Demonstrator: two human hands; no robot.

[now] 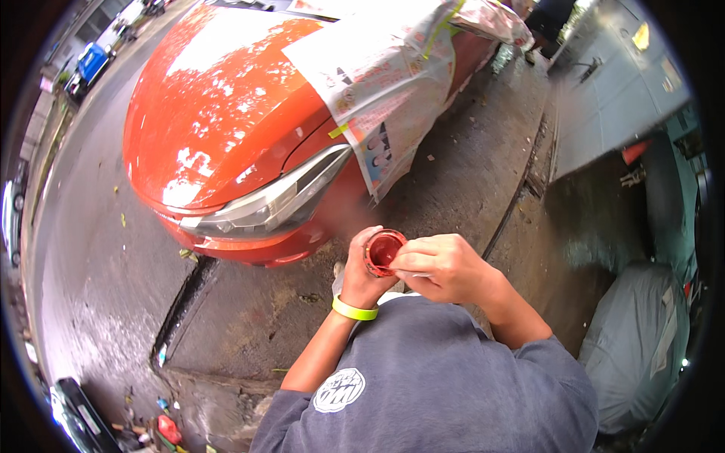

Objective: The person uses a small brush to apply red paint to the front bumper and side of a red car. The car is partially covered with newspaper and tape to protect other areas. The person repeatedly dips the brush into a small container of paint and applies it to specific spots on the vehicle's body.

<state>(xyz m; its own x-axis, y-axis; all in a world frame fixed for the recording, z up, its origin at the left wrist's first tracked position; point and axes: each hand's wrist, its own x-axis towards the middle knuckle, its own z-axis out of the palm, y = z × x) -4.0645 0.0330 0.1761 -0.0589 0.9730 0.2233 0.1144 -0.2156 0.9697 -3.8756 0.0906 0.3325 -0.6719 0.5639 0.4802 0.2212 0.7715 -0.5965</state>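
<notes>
In front of my chest, my left hand (364, 270) is wrapped round a small open paint cup (369, 260) with red paint inside and red smears on its rim. A yellow-green band circles that wrist. My right hand (438, 264) is closed in a pinch at the cup's right rim. A thin pale stick (414, 273) shows at its fingers; where its tip ends I cannot make out. Just beyond my hands stands a red-orange car (226, 98) with a clear headlight (276, 200). Printed masking paper (370, 83), fixed with yellow-green tape (337, 130), covers its side.
A narrow drain channel (181, 309) crosses the wet concrete at left, and another groove (521, 189) runs along the right. A grey-covered bulky object (630, 340) stands at lower right. Litter with a red plastic bag (169, 429) lies at lower left. A blue vehicle (92, 62) is far left.
</notes>
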